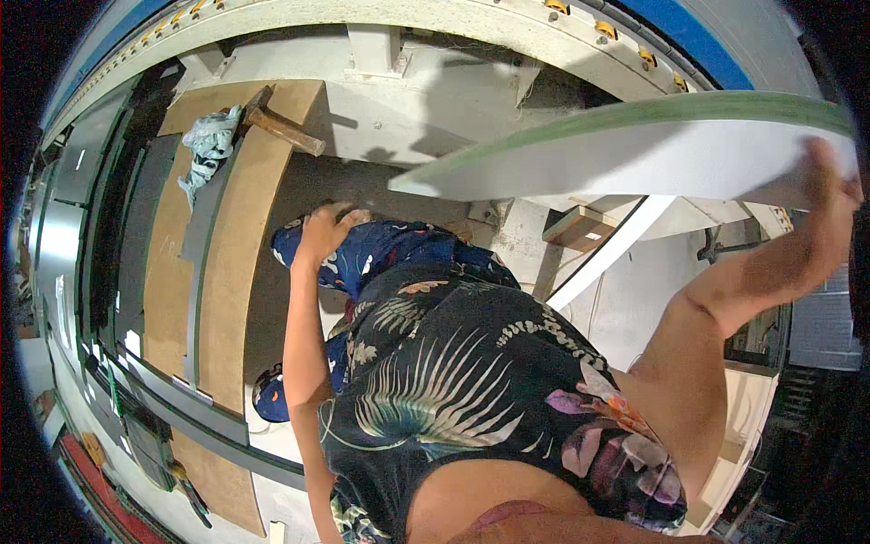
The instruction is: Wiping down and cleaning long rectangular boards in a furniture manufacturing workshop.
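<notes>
White panel with a green edge, raised at your upper right; your right hand, slightly blurred, is clamped on its right end. Your left hand rests on your blue trousers, fingers slightly apart. To your left, a brown board bears 1 hammer, its handle jutting past the edge, 1 crumpled cloth and a grey strip. Beyond the panel runs a white rail
</notes>
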Demonstrator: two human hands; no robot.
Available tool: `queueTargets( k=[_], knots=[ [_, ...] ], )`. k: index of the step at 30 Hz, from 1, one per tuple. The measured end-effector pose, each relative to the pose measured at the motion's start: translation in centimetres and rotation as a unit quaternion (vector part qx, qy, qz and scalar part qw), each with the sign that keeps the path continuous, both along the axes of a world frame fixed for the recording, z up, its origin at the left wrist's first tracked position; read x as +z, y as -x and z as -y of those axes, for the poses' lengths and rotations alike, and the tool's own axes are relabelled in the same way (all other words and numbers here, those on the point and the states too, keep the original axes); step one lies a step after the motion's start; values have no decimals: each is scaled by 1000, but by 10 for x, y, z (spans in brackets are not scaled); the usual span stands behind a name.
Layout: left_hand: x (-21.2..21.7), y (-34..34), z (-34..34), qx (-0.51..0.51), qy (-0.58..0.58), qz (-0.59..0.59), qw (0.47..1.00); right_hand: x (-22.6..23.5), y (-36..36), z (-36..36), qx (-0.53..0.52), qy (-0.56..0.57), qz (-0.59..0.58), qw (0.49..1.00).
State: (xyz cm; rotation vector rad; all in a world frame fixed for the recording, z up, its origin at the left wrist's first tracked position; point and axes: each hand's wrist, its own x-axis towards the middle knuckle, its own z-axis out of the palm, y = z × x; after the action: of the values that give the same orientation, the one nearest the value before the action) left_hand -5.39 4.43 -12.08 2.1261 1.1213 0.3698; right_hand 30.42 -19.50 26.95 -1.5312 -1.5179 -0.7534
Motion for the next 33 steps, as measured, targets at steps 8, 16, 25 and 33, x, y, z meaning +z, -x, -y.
queueTargets(
  k=[8, 16, 25, 33],
  knots=[
    [-51, 20, -1, 22, -7, -126, 992, -165, -11, -30, -43, 190, 15, 981],
    [-58, 26, -8, 1, -35, -3, 999, -266, -62, 0, -137, 276, -7, 951],
    [-55, 23, -3, 28, -26, -8, 999, -368, -102, 36, -195, 388, -45, 900],
    [-61, 28, 2, 33, -73, -7, 997, -399, -130, 12, -163, 391, 30, 906]
  ],
)
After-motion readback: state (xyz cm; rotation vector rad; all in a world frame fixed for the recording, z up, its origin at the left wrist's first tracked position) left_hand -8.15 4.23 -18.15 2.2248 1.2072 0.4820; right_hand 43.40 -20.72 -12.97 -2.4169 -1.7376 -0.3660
